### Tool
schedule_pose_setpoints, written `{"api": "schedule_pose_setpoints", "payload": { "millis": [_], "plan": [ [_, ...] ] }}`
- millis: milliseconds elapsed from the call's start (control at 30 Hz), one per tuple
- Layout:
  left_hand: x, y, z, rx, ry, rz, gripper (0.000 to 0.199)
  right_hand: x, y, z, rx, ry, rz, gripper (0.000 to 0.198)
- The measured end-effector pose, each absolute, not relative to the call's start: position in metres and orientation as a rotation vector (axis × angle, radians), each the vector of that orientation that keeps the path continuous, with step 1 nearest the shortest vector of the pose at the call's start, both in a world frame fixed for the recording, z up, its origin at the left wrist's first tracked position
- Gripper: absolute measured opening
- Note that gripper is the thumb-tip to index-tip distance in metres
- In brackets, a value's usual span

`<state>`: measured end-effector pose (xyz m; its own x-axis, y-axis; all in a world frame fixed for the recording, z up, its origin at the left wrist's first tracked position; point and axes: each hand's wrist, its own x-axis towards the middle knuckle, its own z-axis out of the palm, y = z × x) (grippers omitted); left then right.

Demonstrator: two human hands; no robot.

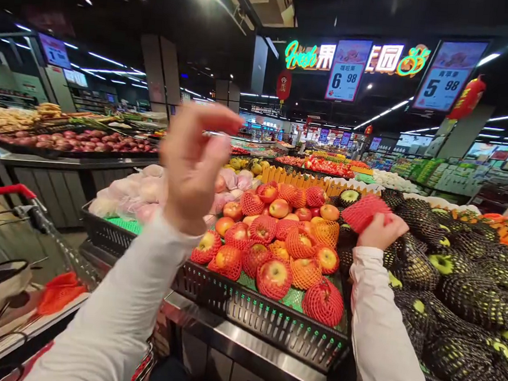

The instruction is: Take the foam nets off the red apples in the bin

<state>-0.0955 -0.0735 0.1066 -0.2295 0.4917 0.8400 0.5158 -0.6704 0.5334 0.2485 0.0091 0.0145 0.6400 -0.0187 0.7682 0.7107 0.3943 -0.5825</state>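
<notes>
My left hand (194, 161), slightly blurred, is raised above the left part of the apple crate. Its fingers are curved, with a gap to the thumb, and nothing shows between them. On the right, my right hand (381, 230) is closed on a red foam fruit net (365, 212), which looks flattened; whether anything is inside cannot be seen. Between my arms, red apples (274, 277) in red and orange foam nets fill a black crate (265, 310) with a green liner.
Green fruit in black nets (472, 289) is heaped at the right. Bagged pale fruit (124, 194) sits left of the apples. A shopping cart with a red handle (2, 191) stands at the left. Price signs (348, 70) hang overhead.
</notes>
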Motion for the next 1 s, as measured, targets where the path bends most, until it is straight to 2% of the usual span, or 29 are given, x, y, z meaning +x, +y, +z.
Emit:
{"api": "schedule_pose_setpoints", "payload": {
  "millis": [67, 100, 167, 200, 267, 367, 667, 733, 800, 900, 1000],
  "plan": [
    [-0.085, -0.057, 0.107, -2.185, -1.12, -1.884, 0.023, 0.245, 0.009, 0.01, -1.225, -0.895, -0.57, 0.022],
    [-0.076, -0.04, 0.101, -2.314, -1.291, -1.702, 0.021, 0.241, 0.007, 0.009, -1.318, -0.968, -0.614, 0.024],
    [-0.054, 0.0, 0.081, -2.339, -1.931, -1.194, 0.018, 0.234, 0.002, 0.01, -1.447, -1.114, -0.681, 0.027],
    [-0.042, 0.019, 0.069, -2.313, -2.081, -1.104, 0.022, 0.231, -0.001, 0.011, -1.463, -1.205, -0.686, 0.027],
    [-0.02, 0.048, 0.048, -2.243, -2.268, -1.019, 0.044, 0.228, -0.003, 0.012, -1.444, -1.347, -0.588, 0.025],
    [0.005, 0.063, 0.028, -2.182, -2.338, -0.957, 0.079, 0.228, 0.001, 0.012, -1.384, -1.284, -0.254, 0.025],
    [0.006, 0.045, 0.023, -2.176, -2.265, -0.866, 0.094, 0.232, 0.012, -0.002, -1.283, -1.088, 0.132, 0.039],
    [0.002, 0.04, 0.027, -2.197, -2.219, -0.914, 0.096, 0.231, 0.014, -0.003, -1.204, -1.047, 0.21, 0.048],
    [0.0, 0.037, 0.029, -2.268, -2.181, -1.131, 0.089, 0.228, 0.016, -0.004, -1.109, -1.018, 0.312, 0.056],
    [0.006, 0.036, 0.03, -2.501, -2.098, -1.947, 0.057, 0.219, 0.016, -0.005, -0.971, -0.994, 0.498, 0.06],
    [0.017, 0.034, 0.029, -2.675, -1.969, -2.546, 0.045, 0.209, 0.013, -0.007, -0.855, -0.983, 0.667, 0.057]
  ]
}}
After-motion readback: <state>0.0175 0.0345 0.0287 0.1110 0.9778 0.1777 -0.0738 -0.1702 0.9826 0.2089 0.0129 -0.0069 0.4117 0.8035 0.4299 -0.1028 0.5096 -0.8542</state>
